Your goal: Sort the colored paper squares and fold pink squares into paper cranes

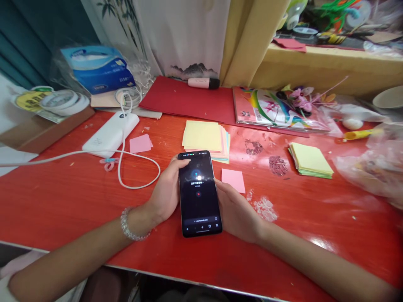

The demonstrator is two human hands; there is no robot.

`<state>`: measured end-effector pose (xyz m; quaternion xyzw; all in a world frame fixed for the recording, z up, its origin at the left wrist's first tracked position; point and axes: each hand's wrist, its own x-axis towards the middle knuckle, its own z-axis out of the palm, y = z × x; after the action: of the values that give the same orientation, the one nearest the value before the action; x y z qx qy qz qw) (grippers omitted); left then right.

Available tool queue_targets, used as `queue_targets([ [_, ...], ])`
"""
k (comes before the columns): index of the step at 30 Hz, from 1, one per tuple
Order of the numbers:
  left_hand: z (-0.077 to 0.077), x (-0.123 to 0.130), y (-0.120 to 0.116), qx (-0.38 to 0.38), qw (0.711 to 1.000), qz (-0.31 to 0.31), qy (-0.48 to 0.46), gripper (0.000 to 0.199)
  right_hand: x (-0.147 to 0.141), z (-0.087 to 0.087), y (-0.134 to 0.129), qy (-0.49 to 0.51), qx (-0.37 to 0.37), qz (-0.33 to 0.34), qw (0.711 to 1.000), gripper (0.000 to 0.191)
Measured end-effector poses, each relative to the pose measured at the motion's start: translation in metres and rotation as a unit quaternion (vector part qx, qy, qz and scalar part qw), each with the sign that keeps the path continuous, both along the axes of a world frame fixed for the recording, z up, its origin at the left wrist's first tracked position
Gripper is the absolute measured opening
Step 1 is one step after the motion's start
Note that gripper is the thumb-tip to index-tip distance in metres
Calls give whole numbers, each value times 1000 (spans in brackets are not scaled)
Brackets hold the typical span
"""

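Observation:
A black smartphone [200,205] with a lit dark screen is held upright above the red table, its display facing me. My left hand [167,188] grips its left side, the thumb lying over the upper part of the screen. Along the right edge, my right hand [237,209] holds the phone too, most of its fingers hidden behind it. Just beyond the phone lies a stack of yellow, pink and blue paper squares [201,135]. A single pink paper square [233,180] rests next to my right hand.
On the left are a white power bank [111,133] with a cable, small pink papers [140,143] and a blue tissue pack [99,69]. Red card sheets [189,102] lie at the back. Rightward are a yellow-green paper stack [310,159] and plastic bags [374,161].

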<state>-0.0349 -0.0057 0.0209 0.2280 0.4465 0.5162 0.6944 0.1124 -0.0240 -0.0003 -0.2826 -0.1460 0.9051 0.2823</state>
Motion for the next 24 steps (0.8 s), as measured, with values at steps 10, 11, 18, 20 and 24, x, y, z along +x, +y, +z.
queue_targets([
  [10,3,-2,2,-27,999,-6,-33,19,-2,1,3,4,3,-7,1000,34],
  [11,3,-2,2,-28,999,-4,-35,18,-2,1,3,2,7,-9,1000,34],
  [18,1,-2,3,-16,999,1,-27,15,-2,-1,3,-9,27,-21,999,31],
  [20,2,-2,3,-20,1000,1,-24,16,-1,-1,2,-6,30,-24,999,30],
  [24,3,-2,2,-23,999,-1,-25,16,0,0,2,-3,12,5,1000,32],
])
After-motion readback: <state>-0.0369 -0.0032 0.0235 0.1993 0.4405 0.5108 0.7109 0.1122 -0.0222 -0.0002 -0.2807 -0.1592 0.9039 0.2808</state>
